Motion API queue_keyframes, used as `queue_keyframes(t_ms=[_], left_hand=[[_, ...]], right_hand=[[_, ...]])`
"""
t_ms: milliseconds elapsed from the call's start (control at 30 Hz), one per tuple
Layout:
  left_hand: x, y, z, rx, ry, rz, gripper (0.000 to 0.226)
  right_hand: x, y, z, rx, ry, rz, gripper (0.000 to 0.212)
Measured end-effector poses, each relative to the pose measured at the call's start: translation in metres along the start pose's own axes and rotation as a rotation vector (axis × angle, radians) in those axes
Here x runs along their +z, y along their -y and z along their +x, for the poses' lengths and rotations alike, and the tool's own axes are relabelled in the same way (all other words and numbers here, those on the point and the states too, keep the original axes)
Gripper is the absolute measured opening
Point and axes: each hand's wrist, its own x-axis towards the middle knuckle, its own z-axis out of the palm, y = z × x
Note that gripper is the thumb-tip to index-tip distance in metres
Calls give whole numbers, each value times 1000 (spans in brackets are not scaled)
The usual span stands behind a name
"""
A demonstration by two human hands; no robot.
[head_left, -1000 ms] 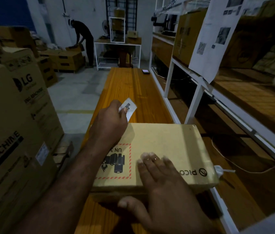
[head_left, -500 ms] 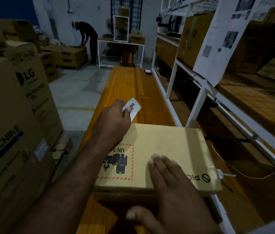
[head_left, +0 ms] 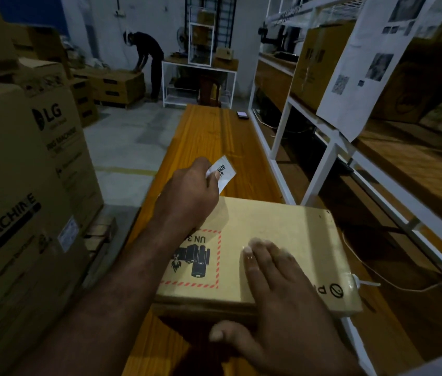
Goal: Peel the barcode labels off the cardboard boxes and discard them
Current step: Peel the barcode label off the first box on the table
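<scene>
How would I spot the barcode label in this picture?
Find the long orange wooden table down the middle, with a flat cardboard box at its near end. Just past the box's far left corner, the left hand pinches the barcode label. It is a small white slip with black bars, unlike the big sheet hanging on the shelving.

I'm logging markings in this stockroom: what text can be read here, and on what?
"LG": tall carton at left.
"MACHINE": nearer big carton.
"UN 3", upside down, cut off by the forearm: hazard label on the flat box.
"P" and a round logo: same box, rest under the right hand.
Digits on the barcode label, pinched in the left hand: too small.
Print on the sheets on the rack: blurred.
</scene>
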Motion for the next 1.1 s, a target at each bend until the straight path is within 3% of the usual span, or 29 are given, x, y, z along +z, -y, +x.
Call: queue_keyframes(t_ms=[133, 267, 433, 733, 1100], left_hand=[[-1, -4, -2, -1, 8, 30, 25], [-2, -5, -5, 15, 11, 38, 27], [-1, 1, 1, -11, 20, 28, 27], [3, 6, 6, -13, 26, 12, 28], [-3, 15, 7, -56, 13, -59, 24]], right_hand=[[-8, -1, -2, 48, -32, -21, 97], [-23, 4, 30, 47, -20, 65, 112], [-17, 5, 47, 55, -104, 123, 114], [10, 2, -10, 37, -290, 102, 86], [-2, -14, 48, -43, 22, 51, 127]])
